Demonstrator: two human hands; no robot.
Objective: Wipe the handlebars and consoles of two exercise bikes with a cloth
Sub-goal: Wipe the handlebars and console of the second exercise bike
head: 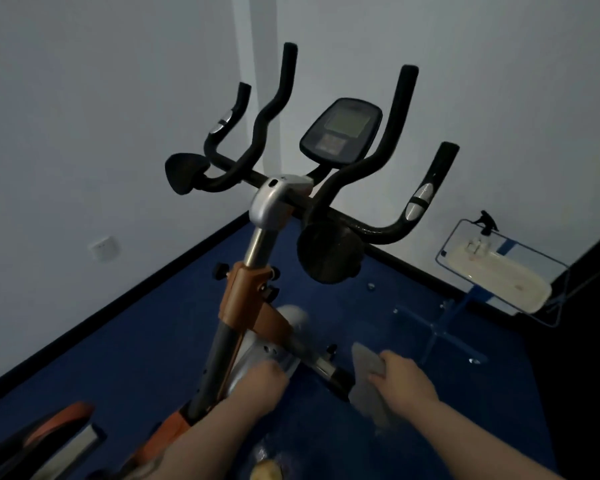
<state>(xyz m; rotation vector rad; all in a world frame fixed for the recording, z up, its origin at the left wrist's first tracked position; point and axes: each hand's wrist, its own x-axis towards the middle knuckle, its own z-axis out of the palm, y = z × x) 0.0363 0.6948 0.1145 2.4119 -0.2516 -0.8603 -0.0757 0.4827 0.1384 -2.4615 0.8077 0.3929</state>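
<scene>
An exercise bike stands in front of me with black handlebars (347, 188) that rise in several curved grips. Its dark console (342, 131) sits tilted between the two inner grips. Below them a silver and orange stem (257, 268) runs down to the frame. My right hand (400, 377) is low, right of the frame, shut on a grey cloth (369, 386) that hangs from it. My left hand (262, 384) is curled by the silver frame part, well below the handlebars; nothing shows in it.
A small glass-topped table (499, 268) on a blue cross base stands at the right with a spray bottle (486, 221) on it. Part of a second bike (59, 434) shows at bottom left. White walls meet in the corner behind; the floor is blue.
</scene>
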